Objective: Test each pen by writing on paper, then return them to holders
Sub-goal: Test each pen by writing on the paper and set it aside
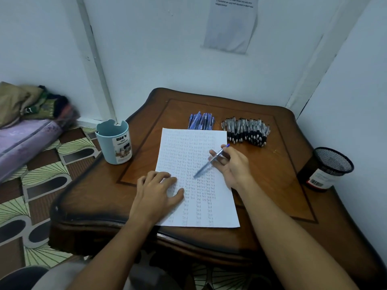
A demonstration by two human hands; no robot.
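Head view shows the right hand (232, 164) pinching a blue pen (210, 162) in its fingertips, tip aimed down-left at the paper (219, 206), which is nearly filled with rows of "Test". The pen's long axis runs from upper right to lower left — its tip looks just above the sheet, though contact is hard to judge. The left hand (159, 189) lies flat with fingers spread, pressing the paper's left edge. Both holders stand well apart from the pen: the blue cup (114, 143) far left, the mesh cup (328, 168) to the right — nearer the pen-holding hand.
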